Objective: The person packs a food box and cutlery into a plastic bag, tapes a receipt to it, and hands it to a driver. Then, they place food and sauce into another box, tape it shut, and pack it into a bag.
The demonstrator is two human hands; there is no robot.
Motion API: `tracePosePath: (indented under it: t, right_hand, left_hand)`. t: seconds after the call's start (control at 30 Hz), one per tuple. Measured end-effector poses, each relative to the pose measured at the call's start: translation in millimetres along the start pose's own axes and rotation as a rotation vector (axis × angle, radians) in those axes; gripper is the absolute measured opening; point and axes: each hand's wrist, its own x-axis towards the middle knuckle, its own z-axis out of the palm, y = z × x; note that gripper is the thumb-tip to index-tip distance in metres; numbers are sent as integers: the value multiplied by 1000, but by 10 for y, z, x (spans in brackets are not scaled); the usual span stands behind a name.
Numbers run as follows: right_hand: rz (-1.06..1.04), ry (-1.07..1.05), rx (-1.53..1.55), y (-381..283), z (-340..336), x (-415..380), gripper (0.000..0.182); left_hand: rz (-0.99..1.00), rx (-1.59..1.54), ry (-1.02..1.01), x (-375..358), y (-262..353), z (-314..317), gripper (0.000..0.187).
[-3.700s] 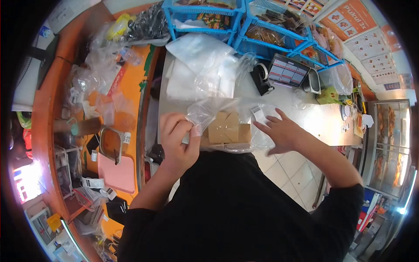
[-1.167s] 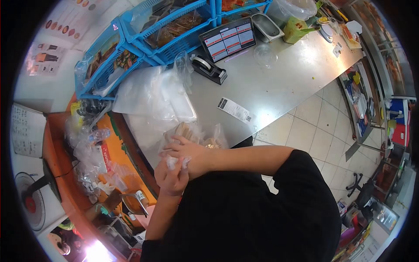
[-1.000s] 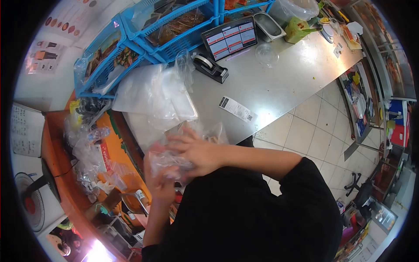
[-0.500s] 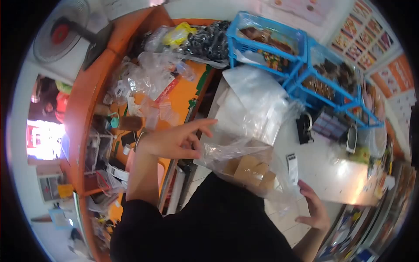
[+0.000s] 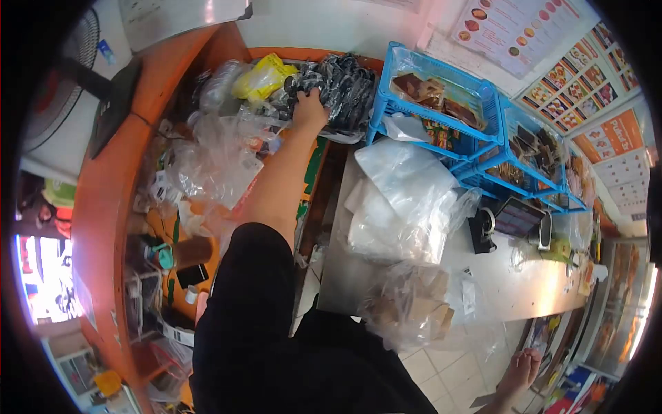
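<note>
Since the left hand [image 5: 312, 109] is stretched to the upper middle of the frame with its fingers curled into the pile of black packets [image 5: 339, 81], just right of the yellow bag [image 5: 261, 74], it would do well to pinch one packet cleanly. The bagged brown boxes [image 5: 414, 307] rest on the steel counter [image 5: 345, 276] at lower centre. The right hand [image 5: 522, 366], lower right, hangs with fingers loose, holding nothing.

Location: a takeaway food shop, behind the service counter. Indicators: illustrated menu posters [image 5: 552, 62] on the wall, blue stock baskets [image 5: 441, 103] of packaged goods, steel worktop [image 5: 345, 276], stacked clear plastic bags [image 5: 400, 200].
</note>
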Motion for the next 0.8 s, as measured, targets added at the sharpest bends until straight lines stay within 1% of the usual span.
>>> tracePosePath:
  t: [0.03, 0.07, 0.1, 0.13, 0.17, 0.2, 0.23, 0.27, 0.3, 0.33, 0.4, 0.43, 0.47, 0.5, 0.53, 0.6, 0.67, 0.73, 0.77, 0.8]
  right_hand:
    - [-26, 84, -46, 35, 29, -123, 11]
    - [-29, 101, -43, 17, -6, -212, 11]
    - [-44, 135, -58, -7, -81, -270, 10]
    - [-62, 167, -71, -105, 42, -330, 9]
    - [-98, 244, -65, -212, 178, -400, 8]
    - [-108, 253, -59, -322, 253, -403, 8]
    - [-142, 155, -95, -415, 289, -394, 10]
    - [-176, 54, -132, -474, 362, -367, 13]
    - [-190, 74, -126, -523, 515, -309, 12]
    - [-197, 72, -126, -573, 690, -242, 12]
    - [-237, 22, -134, -651, 1078, -81, 11]
    - [-242, 15, -132, -686, 1264, 12, 11]
    - [-269, -76, -181, -714, 1456, 114, 10]
    - [-297, -167, -231, -747, 1658, 216, 9]
    - [-302, -172, -226, -788, 1882, 310, 9]
    - [-341, -352, -285, -874, 2318, 471, 8]
    - [-331, -475, -303, -865, 2698, 658, 9]
    - [-193, -583, -350, -991, 3258, 744, 11]
    - [-126, -673, -311, -988, 3498, 841, 13]
    - [-59, -763, -273, -938, 3748, 962, 14]
  left_hand:
    - [47, -57, -21, 97, -91, 23, 66]
    - [97, -114, -37, 207, -155, 18, 64]
    - [84, -129, 30, 227, -184, -25, 46]
    - [102, -136, 32, 327, -289, -61, 46]
    - [121, -193, 65, 436, -439, -133, 44]
    - [136, -249, 96, 527, -558, -204, 42]
    - [143, -257, 100, 559, -584, -379, 42]
    - [130, -317, 53, 613, -618, -571, 41]
    - [116, -376, 7, 643, -606, -769, 40]
    - [116, -380, 13, 662, -572, -924, 40]
    - [-148, -653, -145, 677, -532, -1161, 37]
    - [-154, -653, -127, 706, -562, -1212, 35]
    - [-155, -654, -117, 775, -622, -1200, 35]
    - [-253, -857, -107, 858, -707, -1132, 35]
    - [-349, -1061, -99, 921, -771, -1119, 36]
    - [-365, -1073, -112, 939, -839, -1244, 38]
    - [-380, -1084, -131, 860, -861, -1422, 41]
    - [-272, -1125, -150, 713, -841, -1632, 43]
    - [-267, -1128, -148, 715, -881, -1603, 43]
    - [-249, -1196, -137, 734, -945, -1524, 44]
